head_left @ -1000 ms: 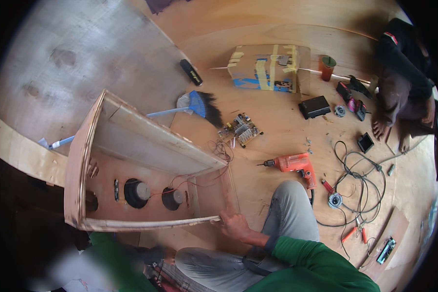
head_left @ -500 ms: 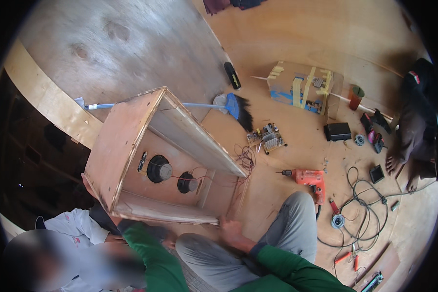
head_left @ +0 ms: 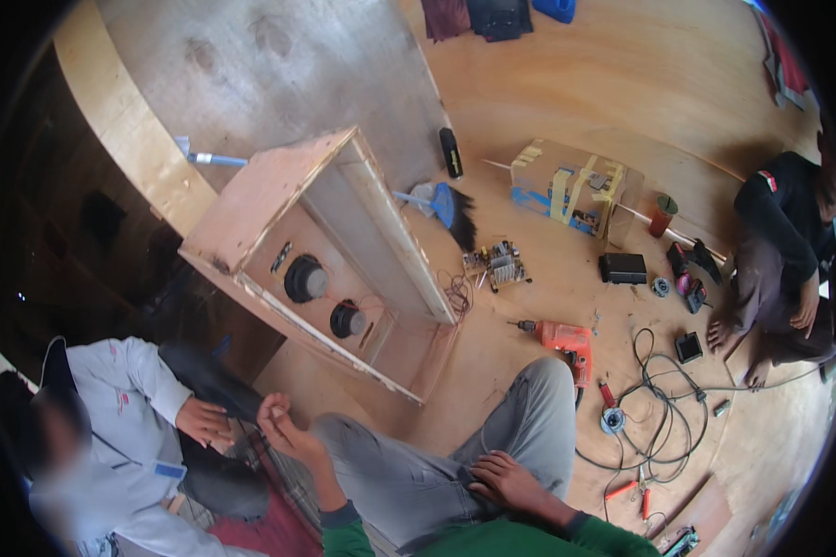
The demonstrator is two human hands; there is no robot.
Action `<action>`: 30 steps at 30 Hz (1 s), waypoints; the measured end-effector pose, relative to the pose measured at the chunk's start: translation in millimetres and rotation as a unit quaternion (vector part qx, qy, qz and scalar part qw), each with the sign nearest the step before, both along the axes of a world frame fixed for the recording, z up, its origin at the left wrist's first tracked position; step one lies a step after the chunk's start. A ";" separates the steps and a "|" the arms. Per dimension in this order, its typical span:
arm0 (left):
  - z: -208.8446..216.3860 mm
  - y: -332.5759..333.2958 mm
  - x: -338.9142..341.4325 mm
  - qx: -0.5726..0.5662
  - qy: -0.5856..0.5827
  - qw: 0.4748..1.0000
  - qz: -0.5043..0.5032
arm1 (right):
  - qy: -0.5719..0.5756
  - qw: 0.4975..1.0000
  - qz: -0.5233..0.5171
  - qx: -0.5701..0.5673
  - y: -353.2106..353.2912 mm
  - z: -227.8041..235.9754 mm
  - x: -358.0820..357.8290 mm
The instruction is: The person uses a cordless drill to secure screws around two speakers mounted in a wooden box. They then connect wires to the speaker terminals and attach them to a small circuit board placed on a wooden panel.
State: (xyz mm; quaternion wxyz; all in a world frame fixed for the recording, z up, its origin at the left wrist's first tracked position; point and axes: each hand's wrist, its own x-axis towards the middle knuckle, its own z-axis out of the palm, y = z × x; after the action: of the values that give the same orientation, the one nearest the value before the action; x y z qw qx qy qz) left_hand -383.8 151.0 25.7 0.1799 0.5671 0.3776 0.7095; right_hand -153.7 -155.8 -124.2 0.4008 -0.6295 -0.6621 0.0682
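- Two bare hands are apart from the open, pinkish-brown wooden box [head_left: 372, 237], which stands tilted on the floor ahead, its open side facing the person.
- The left hand [head_left: 291, 432] is raised below the box's near edge, fingers loosely curled; whether they hold anything small, I cannot tell.
- The right hand [head_left: 509, 481] lies palm down on the grey trousers [head_left: 395, 497], fingers slightly bent, gripping nothing visible; its palm is hidden.
- Inside the box are two round black speakers [head_left: 305, 278]; its far outer side is hidden, and it covers part of the blue-handled broom [head_left: 450, 212].
- A co-worker in a pale jacket [head_left: 125, 399] sits at left, partly blurred; the dark area behind is unclear.
- The bent right knee stands between right hand and orange-red drill [head_left: 567, 343]; a looped black cable [head_left: 655, 436] lies beyond.
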 end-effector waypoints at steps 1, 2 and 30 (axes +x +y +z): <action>-14.4 -15.8 -7.8 -0.026 -0.008 1.000 -0.010 | 0.008 1.000 -0.006 0.008 -25.6 1.0 5.6; -23.6 -27.6 -20.1 -0.038 0.001 0.999 -0.005 | 0.023 1.000 -0.015 0.005 -47.2 1.5 10.3; -197.0 46.6 278.3 -0.151 0.562 0.744 -0.328 | 0.123 0.888 -0.421 -0.134 -193.0 -240.4 59.7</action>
State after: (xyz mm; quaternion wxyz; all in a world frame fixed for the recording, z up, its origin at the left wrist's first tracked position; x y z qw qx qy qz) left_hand -105.5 197.6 -171.3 0.2402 0.9175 0.3029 0.0938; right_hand -94.1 -348.8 -364.6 0.3815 -0.8838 -0.2647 0.0578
